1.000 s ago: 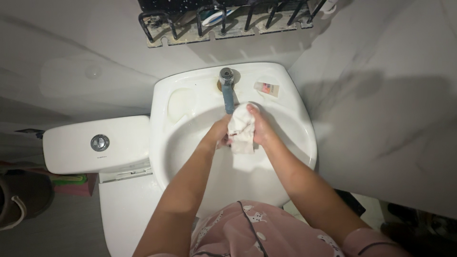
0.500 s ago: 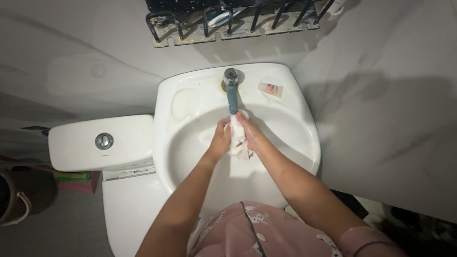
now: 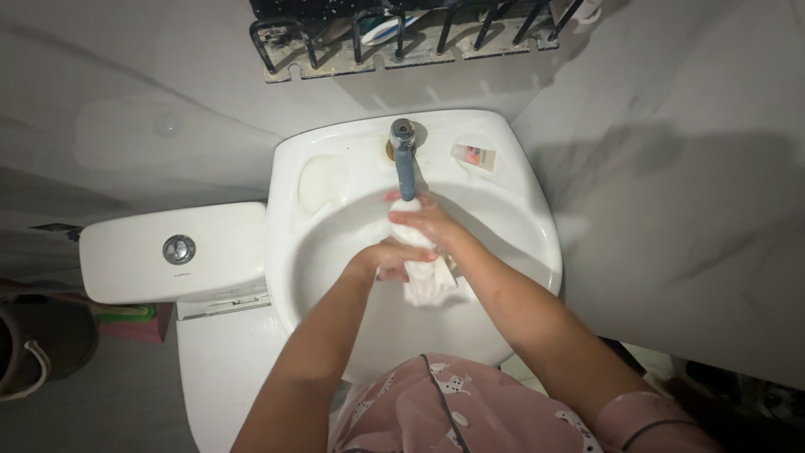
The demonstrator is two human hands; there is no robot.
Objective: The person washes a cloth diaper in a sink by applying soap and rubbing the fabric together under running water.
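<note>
- Since half a second ago your hands have slid apart along the white cloth [image 3: 426, 281]: your right hand [image 3: 426, 222] now sits up at 12 o'clock just under the faucet [image 3: 405, 164], and your left hand [image 3: 394, 258] has dropped toward 7 o'clock of it
- Your left hand is closed around the middle of the cloth, fingers wrapped across it
- Your right hand is closed on the cloth's upper end, knuckles up, right beside the spout tip
- The cloth hangs over the basin of the white sink [image 3: 520, 252], its loose end trailing toward 6 o'clock below your left hand
- At 2 o'clock on the sink rim lies a small tube [image 3: 473, 156]
- At 9 o'clock of the sink stands the toilet tank [image 3: 214, 252] with its round flush button [image 3: 178, 249]
- At 12 o'clock on the wall hangs a black wire rack [image 3: 402, 38]
</note>
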